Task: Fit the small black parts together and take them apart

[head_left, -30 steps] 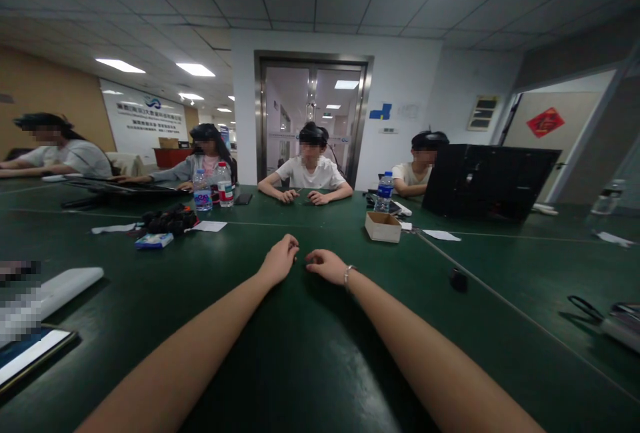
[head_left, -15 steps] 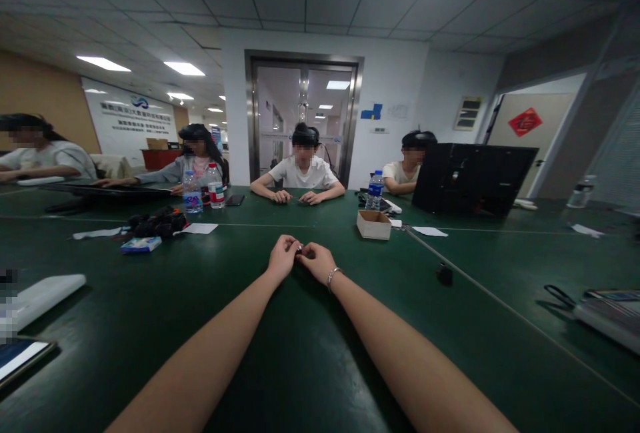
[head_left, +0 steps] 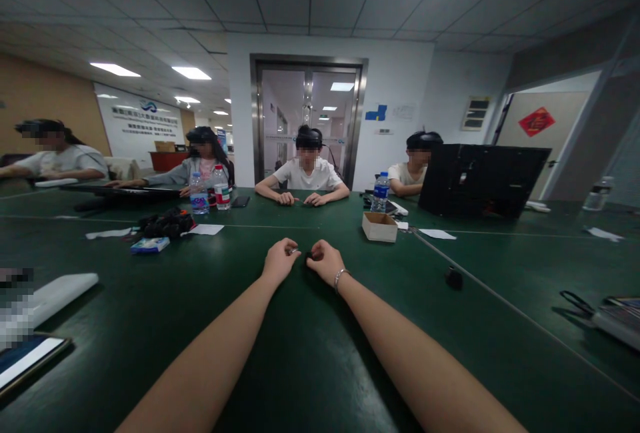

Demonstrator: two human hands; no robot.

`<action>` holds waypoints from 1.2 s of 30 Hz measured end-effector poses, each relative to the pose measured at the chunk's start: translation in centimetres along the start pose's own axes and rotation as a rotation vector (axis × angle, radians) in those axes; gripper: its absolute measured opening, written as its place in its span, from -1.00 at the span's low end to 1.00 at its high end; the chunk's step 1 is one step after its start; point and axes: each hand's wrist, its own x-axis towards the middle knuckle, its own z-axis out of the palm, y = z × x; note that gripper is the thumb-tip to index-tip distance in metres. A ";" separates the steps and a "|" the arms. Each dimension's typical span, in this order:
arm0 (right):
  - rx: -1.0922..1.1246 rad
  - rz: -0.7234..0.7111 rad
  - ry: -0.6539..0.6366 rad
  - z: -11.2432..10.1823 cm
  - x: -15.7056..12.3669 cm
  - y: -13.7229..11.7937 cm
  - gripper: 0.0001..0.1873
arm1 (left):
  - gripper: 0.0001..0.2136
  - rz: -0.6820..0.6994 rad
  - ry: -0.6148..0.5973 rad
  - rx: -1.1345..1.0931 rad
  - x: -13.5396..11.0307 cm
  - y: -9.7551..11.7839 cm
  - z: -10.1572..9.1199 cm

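Over the middle of the dark green table (head_left: 300, 353), my left hand (head_left: 281, 259) pinches a small shiny metallic piece (head_left: 294, 251) between thumb and fingertips. It is too small for me to name. A short gap to the right, my right hand (head_left: 326, 262) has its fingers closed around a small dark piece (head_left: 309, 258), mostly covered by the fingertips. A silver bracelet (head_left: 340, 279) circles my right wrist. The two hands are apart, with fingertips facing each other.
A small open cardboard box (head_left: 379, 227) stands beyond my right hand. A small black object (head_left: 454, 277) lies farther right. Bottles (head_left: 199, 194), a dark cable bundle (head_left: 166, 223) and a blue-white packet (head_left: 150, 245) sit to the left. A phone (head_left: 30, 363) lies near left. Several people sit opposite.
My hands, together half a second ago, have drawn apart, and a gap now shows between their fingertips. The whole view has shifted slightly, with things appearing farther right.
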 end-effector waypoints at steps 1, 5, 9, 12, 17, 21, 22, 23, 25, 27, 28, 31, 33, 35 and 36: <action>0.011 0.004 -0.016 -0.1 0.0 0.0 -0.73 | -0.85 0.003 -0.023 0.041 0.0 -0.1 -0.3; -0.004 0.000 -0.088 -0.2 0.0 0.0 -0.78 | -0.83 0.081 -0.079 0.040 -0.1 0.1 -0.3; -0.031 -0.044 -0.089 -0.3 -0.1 -0.2 -0.79 | -0.78 0.183 -0.123 -0.119 -0.4 1.0 0.7; -0.010 -0.092 -0.085 -0.3 -0.3 -0.3 -0.79 | -0.79 0.211 -0.157 -0.163 -0.6 1.5 1.0; -0.058 -0.138 -0.043 -0.2 -0.1 0.0 -0.81 | -0.86 0.188 -0.178 -0.153 -0.5 1.3 0.8; -0.132 -0.179 0.036 -0.4 0.0 -0.2 -0.81 | -0.83 0.129 -0.182 -0.167 -0.2 0.8 0.6; -0.130 -0.184 0.038 -0.4 0.0 -0.3 -0.82 | -0.83 0.119 -0.184 -0.163 -0.1 0.6 0.6; -0.117 -0.186 0.041 -0.4 0.1 -0.3 -0.82 | -0.82 0.107 -0.186 -0.162 0.0 0.5 0.6; -0.052 -0.170 0.051 -0.4 0.2 -0.1 -0.77 | -0.81 0.070 -0.188 -0.172 0.2 0.0 0.7; 0.067 -0.123 0.049 -0.3 0.3 0.2 -0.70 | -0.78 0.023 -0.191 -0.183 0.4 -0.4 0.8; 0.133 -0.092 0.039 -0.3 0.4 0.5 -0.68 | -0.77 0.005 -0.193 -0.185 0.5 -0.6 0.8; 0.298 -0.004 -0.010 -0.2 0.8 1.2 -0.63 | -0.75 -0.013 -0.196 -0.189 0.6 -0.8 0.8; 0.401 0.057 -0.045 -0.3 1.0 1.4 -0.60 | -0.74 -0.014 -0.196 -0.215 0.5 -0.6 0.6; 0.506 0.126 -0.090 -0.4 1.2 1.4 -0.64 | -0.73 -0.005 -0.201 -0.259 0.3 -0.2 0.3; 0.546 0.153 -0.114 -0.5 1.2 1.4 -0.69 | -0.73 0.004 -0.203 -0.282 0.2 0.1 0.2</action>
